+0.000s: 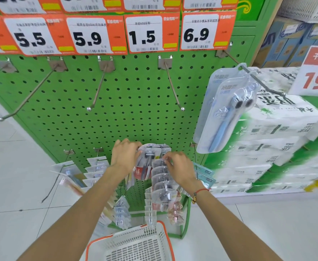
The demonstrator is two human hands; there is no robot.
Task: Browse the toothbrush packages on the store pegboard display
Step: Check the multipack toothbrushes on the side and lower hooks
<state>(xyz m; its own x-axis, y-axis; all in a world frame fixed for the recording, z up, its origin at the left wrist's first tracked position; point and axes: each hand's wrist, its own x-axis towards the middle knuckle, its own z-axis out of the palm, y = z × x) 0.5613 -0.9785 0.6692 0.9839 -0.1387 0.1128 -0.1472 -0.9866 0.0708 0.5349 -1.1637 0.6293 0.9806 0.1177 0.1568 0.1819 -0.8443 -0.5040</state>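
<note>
**Both hands on the lower row of toothbrush packs**

I am standing at the green pegboard (135, 95), looking down along my forearms. My left hand (124, 156) is curled round the back toothbrush package (146, 162) — a clear blister with dark brushes and a red card at its foot — and holds it by its left edge, up close to the board. My right hand (180, 169) pinches the top of the next clear package (159, 163) in the same row, thumb and fingers closed on its rim. Below that one, more clear packs (162, 193) hang one behind another along the same hook, stepping down towards me.

On my right wrist sits a red string bracelet (201, 191). To the left of my hands hang flat white-carded packages (96, 170), and just right of my right hand some teal-carded ones (204, 175).

Higher up, on the right-most long hook, two blue toothbrush packs (224, 113) dangle tilted, well apart from my hands. The other long hooks (174, 89) in that row are bare. Orange price tags (96, 35) line the top — 5.5, 5.9, 1.5, 6.9.

A white basket (135, 243) with an orange rim is below my arms, on the pale tiled floor. White and green tissue bundles (267, 140) are stacked to the right of the board.
</note>
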